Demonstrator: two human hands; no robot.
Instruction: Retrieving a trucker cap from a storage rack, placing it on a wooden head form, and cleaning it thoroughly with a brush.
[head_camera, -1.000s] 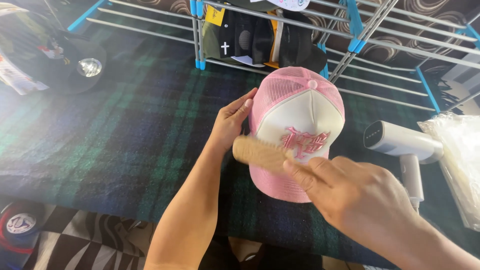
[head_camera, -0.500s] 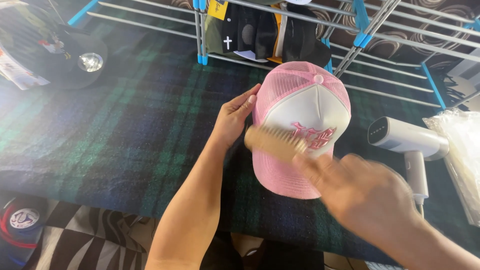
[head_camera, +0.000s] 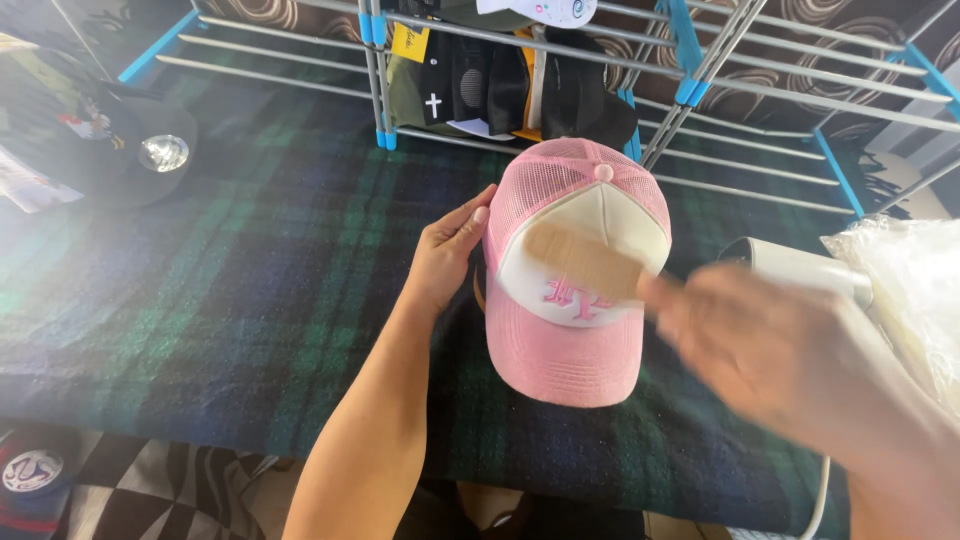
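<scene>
The left hand (head_camera: 445, 255) comes in from the near edge, forearm running up and slightly right, palm turned toward the cap (head_camera: 580, 275). Its fingers are straight and together, lying flat against the cap's left side, thumb on the near side; it steadies the cap rather than closing around it.

The right hand (head_camera: 775, 345) enters from the near right, blurred with motion. Its fingers are closed on the handle end of a wooden brush (head_camera: 585, 262), though the blur hides just how they wrap it. The brush lies across the cap's white front panel, its long axis running from far left to near right, the free end toward the left hand.

The cap sits in the middle of the dark plaid cloth (head_camera: 230, 290), crown up. Its brim points toward the near edge, its pink mesh back toward the far side, so its long axis runs near to far. A pink emblem shows on the white panel just under the brush.

Beyond the cap stands a rack (head_camera: 560, 40) of grey rods with blue joints, holding dark caps (head_camera: 500, 85) packed side by side. At far left a black cap (head_camera: 130, 150) lies on the cloth. At right, partly behind the right hand, are a white handheld steamer (head_camera: 790, 265) and a clear plastic bag (head_camera: 915, 290).
</scene>
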